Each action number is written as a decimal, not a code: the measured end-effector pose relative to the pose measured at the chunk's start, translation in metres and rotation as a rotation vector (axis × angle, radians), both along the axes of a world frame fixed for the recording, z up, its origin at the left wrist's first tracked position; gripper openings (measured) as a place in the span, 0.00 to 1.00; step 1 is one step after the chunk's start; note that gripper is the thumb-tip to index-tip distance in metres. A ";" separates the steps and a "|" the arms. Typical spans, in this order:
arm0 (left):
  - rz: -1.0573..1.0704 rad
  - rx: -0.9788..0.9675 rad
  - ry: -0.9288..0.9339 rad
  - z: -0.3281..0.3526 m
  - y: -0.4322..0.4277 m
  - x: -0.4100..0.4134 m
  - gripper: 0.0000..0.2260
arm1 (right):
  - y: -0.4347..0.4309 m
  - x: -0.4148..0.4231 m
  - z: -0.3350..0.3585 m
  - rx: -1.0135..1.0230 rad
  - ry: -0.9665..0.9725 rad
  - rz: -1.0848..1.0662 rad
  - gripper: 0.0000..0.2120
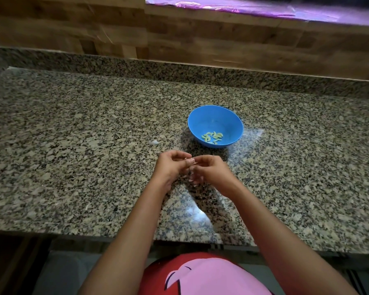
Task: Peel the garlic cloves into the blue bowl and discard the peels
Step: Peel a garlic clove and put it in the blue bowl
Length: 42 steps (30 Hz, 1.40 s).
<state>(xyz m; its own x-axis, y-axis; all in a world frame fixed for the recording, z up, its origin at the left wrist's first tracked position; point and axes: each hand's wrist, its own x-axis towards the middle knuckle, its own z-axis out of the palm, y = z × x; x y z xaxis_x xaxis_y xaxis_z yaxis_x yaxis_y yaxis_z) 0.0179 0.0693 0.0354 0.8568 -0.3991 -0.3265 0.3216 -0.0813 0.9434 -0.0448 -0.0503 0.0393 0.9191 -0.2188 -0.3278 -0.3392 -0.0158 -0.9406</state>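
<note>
Head view, looking down from the person's own eyes at a speckled granite table [73, 145].

Both bare forearms reach forward from the bottom of the picture and meet near the middle. The left hand [170, 165] and the right hand [209, 169] are brought together, fingertips touching, just above the table surface. The fingers of both hands are curled in, and between them they pinch one small pale garlic clove [190, 161]. The clove is mostly hidden by the fingers and slightly blurred, so I cannot tell how much skin is on it. A few pale scraps, likely peel, show beneath the hands, too unclear to count.

Just beyond the hands and a little to the right stands the blue bowl [200, 116], round, upright and resting on the table. At its bottom lies a small heap of peeled cloves [213, 137], pale yellow-green and curved, gathered toward the near side.

To the left of the bowl, apart from it, a white scrap of peel [153, 142] lies on the table.

Behind the table rises a wooden plank wall [179, 39]. At the top right, a shiny purple sheet [264, 7] covers a ledge.

At the bottom edge is the person's red and pink shirt [200, 273].
</note>
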 end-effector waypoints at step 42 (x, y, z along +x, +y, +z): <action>-0.412 0.740 -1.007 -0.056 -0.007 -0.040 0.21 | -0.022 -0.016 0.004 -1.262 0.036 0.352 0.07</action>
<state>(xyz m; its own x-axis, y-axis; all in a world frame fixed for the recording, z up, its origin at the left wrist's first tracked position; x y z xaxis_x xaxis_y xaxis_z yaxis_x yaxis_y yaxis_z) -0.0217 0.0625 -0.0201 0.7111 -0.6916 0.1264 -0.6640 -0.6016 0.4440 -0.0608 -0.0727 0.0434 0.9847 -0.1424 -0.1004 -0.1605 -0.9657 -0.2039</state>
